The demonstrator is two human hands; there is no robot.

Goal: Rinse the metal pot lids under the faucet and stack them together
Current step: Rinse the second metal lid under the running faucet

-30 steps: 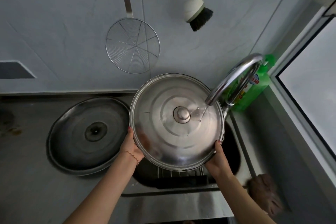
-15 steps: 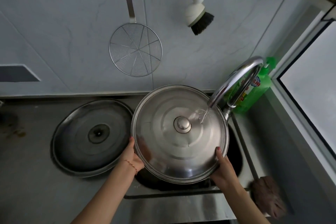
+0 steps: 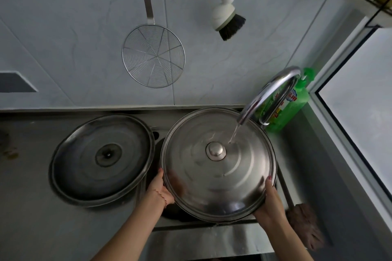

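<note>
I hold a large round metal pot lid (image 3: 218, 184) with a centre knob, knob side up, over the sink (image 3: 285, 191). My left hand (image 3: 158, 189) grips its lower left rim and my right hand (image 3: 268, 203) grips its lower right rim. A thin stream of water from the curved chrome faucet (image 3: 269, 93) lands on the lid just right of the knob. A second metal lid (image 3: 101, 158) lies upside down on the steel counter to the left, apart from the held one.
A green dish soap bottle (image 3: 296, 101) stands behind the faucet. A brown cloth (image 3: 304, 224) lies at the sink's right edge. A wire skimmer (image 3: 153, 56) and a scrub brush (image 3: 228, 18) hang on the wall. A window frame (image 3: 347, 146) runs along the right.
The lid has sunk lower over the sink and tilted flatter, held in both hands throughout. The water now strikes closer to the knob.
</note>
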